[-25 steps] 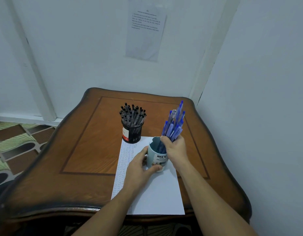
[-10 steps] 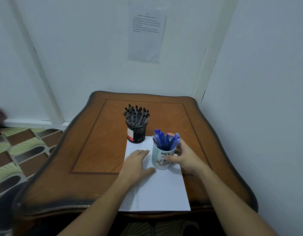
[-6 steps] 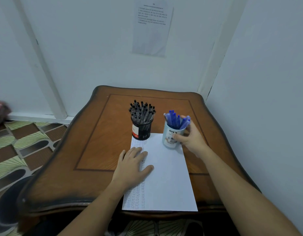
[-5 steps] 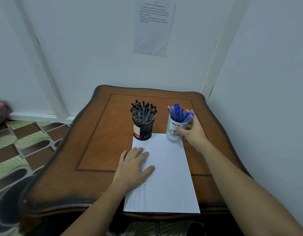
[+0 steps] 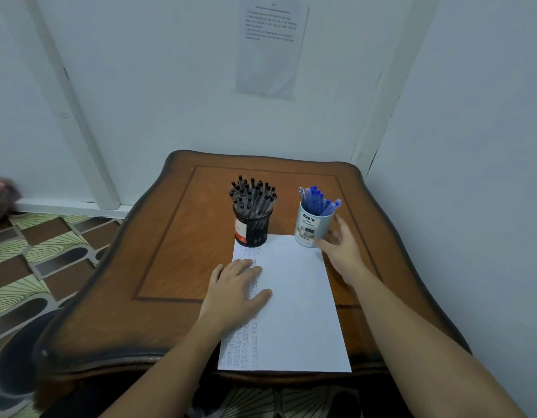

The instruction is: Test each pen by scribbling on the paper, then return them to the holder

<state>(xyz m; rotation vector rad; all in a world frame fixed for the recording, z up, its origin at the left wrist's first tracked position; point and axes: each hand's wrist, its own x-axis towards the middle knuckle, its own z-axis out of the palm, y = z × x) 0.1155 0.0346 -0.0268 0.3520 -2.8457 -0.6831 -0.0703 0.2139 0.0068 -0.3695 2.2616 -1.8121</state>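
Probably a corner of a home rather than a workplace. Suggested by a scallop-edged wooden side table (image 5: 176, 242) set against plain white walls (image 5: 170, 86), leaf-patterned floor tiles (image 5: 50, 251) to the left, and a printed notice (image 5: 268, 55) taped above.

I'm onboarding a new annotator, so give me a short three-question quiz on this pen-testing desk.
1. True or false: the left hand lies flat on the white paper sheet.
2. What colour are the pens in the pale blue printed cup beside the right hand? A black, B blue, C red.
3. Fill in: the black mesh pen holder stands at the sheet's far ___ corner.
Key: 1 true; 2 B; 3 left.
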